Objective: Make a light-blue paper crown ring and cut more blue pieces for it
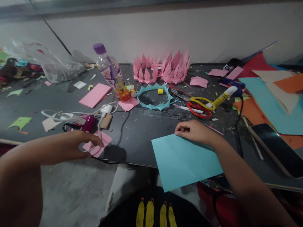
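My left hand (86, 143) is over a small pink paper square (105, 139) at the table's front edge. Its thumb and fingers are apart, and a white cable (98, 126) runs by the fingertips; I cannot tell whether they touch it. My right hand (193, 130) has curled fingers, closed at the top edge of a large light blue paper sheet (187, 164), which hangs partly over the table edge above my lap. Behind the hands lies a blue folded-paper ring (155, 106) with a yellow roll (160, 91) inside it. Two pink folded-paper rings (175, 71) stand at the wall.
A purple-capped bottle (111, 72) stands left of the rings. Scissors (199, 102), a glue stick (224, 96) and a blue glue gun (233, 85) lie to the right. A phone (279, 149) rests near the right edge, beside coloured sheets (272, 104). Far left is a plastic bag (59, 66).
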Demonstrator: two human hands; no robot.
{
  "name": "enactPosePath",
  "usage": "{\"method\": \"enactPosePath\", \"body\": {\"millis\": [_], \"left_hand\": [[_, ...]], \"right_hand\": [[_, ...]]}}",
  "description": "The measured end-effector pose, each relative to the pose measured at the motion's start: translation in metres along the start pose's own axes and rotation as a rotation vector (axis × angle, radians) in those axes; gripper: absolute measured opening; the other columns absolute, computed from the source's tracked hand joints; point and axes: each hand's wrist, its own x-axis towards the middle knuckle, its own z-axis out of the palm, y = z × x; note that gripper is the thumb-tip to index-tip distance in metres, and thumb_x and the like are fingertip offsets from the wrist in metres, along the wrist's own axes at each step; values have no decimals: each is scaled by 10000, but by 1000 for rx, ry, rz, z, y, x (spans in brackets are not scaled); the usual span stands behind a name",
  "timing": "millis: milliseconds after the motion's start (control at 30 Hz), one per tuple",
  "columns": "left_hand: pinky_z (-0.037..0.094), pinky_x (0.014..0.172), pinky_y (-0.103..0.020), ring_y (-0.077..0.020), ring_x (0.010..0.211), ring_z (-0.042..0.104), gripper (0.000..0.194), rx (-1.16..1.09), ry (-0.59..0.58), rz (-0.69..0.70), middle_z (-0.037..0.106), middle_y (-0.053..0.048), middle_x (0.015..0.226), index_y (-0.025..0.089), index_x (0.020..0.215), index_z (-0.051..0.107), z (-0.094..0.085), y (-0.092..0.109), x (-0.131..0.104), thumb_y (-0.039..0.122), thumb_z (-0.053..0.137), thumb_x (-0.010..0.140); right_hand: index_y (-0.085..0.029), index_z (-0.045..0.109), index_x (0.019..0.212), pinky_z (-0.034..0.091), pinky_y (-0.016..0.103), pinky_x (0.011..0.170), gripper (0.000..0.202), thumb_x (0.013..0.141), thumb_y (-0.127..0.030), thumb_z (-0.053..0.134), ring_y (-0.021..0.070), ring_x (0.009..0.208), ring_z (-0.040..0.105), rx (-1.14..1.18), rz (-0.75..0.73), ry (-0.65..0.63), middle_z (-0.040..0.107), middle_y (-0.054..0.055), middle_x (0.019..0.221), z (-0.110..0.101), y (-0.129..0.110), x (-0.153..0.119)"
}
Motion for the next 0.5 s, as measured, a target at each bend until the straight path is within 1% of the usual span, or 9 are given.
{"method": "enactPosePath", "body": {"millis": [67,133,200,267,300,333,433,500], "left_hand": [[412,715,-267,-163,740,538,319,16,28,5,600,-12,670,158,854,617,6,9,13,420,435,868],[416,739,-277,-170,771,545,329,24,57,14,613,-19,692,154,897,622,15,18,32,413,418,885],[422,751,-281,-171,787,552,319,28,85,7,629,-27,724,149,930,625,24,20,52,384,412,894],[435,730,-273,-165,770,565,286,30,105,-23,647,-38,771,148,949,634,31,16,71,308,404,891],[443,708,-270,-165,753,574,268,29,102,-52,656,-48,803,149,943,642,34,12,79,256,407,873],[451,692,-268,-167,740,584,246,24,125,-76,661,-56,824,153,920,648,36,8,85,232,427,846],[471,752,-294,-183,813,606,243,-24,180,-30,667,-82,934,145,933,648,43,1,99,228,452,817],[463,819,-317,-196,882,604,251,-35,193,24,670,-96,962,134,927,651,47,3,104,257,457,826]], "right_hand": [[-197,668,822,345,246,549,212,782,-374,558,131,598,514,-4,2,0,598,13,655,0,0,0],[-193,665,818,335,244,536,227,786,-388,553,125,575,496,6,8,0,584,9,633,1,1,1],[-189,662,814,330,242,529,239,786,-398,552,122,565,489,24,17,-2,575,7,624,2,2,1],[-185,660,810,333,242,531,240,784,-399,553,122,565,491,40,27,-3,572,8,623,2,2,1],[-184,659,809,336,243,535,238,783,-396,554,124,569,495,45,30,-2,572,9,624,3,2,1],[-184,659,807,337,244,537,234,783,-392,554,126,573,498,47,30,0,573,11,624,2,2,1],[-187,662,803,335,247,536,221,782,-377,552,130,576,500,41,27,-2,580,16,629,2,0,0],[-189,662,798,335,249,537,216,782,-373,552,130,576,500,34,27,-6,578,16,626,1,-2,0]]}}
